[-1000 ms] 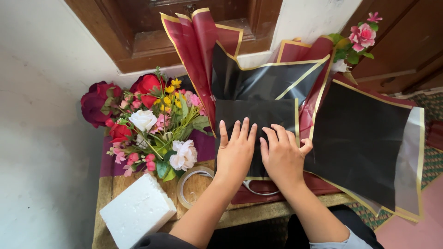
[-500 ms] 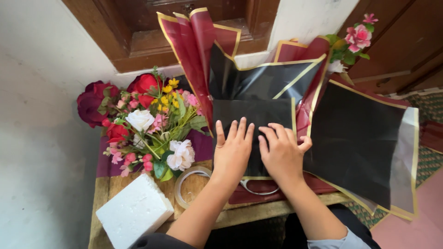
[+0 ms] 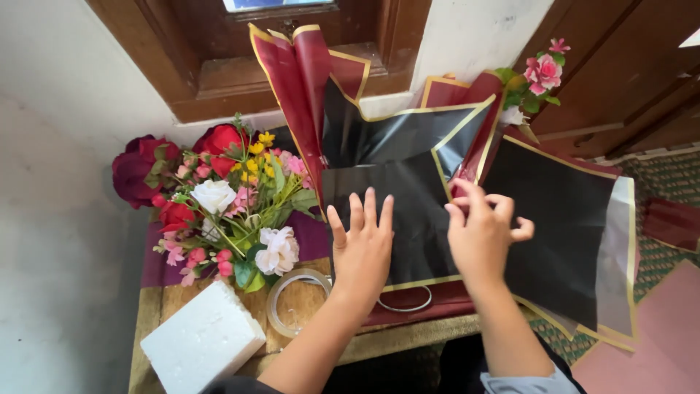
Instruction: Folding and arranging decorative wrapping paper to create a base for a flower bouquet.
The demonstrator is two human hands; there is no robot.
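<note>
Left hand: I see my left hand (image 3: 362, 252) lying flat, palm down, fingers spread, on the black wrapping sheet (image 3: 405, 211); its grip is open, nothing clasped.
Right hand: my right hand (image 3: 483, 233) sits just beside the left, at the sheet's right edge, fingers curled over that edge; whether the grip pinches the paper I cannot tell.
Black sheet: it lies on the tabletop (image 3: 306, 303) between the two hands, gold-trimmed along its near edge, on top of maroon paper (image 3: 423, 306).
Other wrapping: upright maroon sheets with gold borders (image 3: 306, 87) lean against the wall behind; a larger black sheet with gold and clear edging (image 3: 561, 219) hangs off to the right, near my right hand.
Tape: a clear tape roll (image 3: 292, 300) rests on the tabletop just left of my left forearm.
Flowers: a mixed bunch of artificial flowers (image 3: 226, 208), red, white, pink and yellow, lies at the left, well apart from both hands.
Foam: a white foam block (image 3: 200, 346) sits at the near left corner.
Pink sprig: a small pink flower sprig (image 3: 541, 76) stands at the upper right, by the wooden door.
</note>
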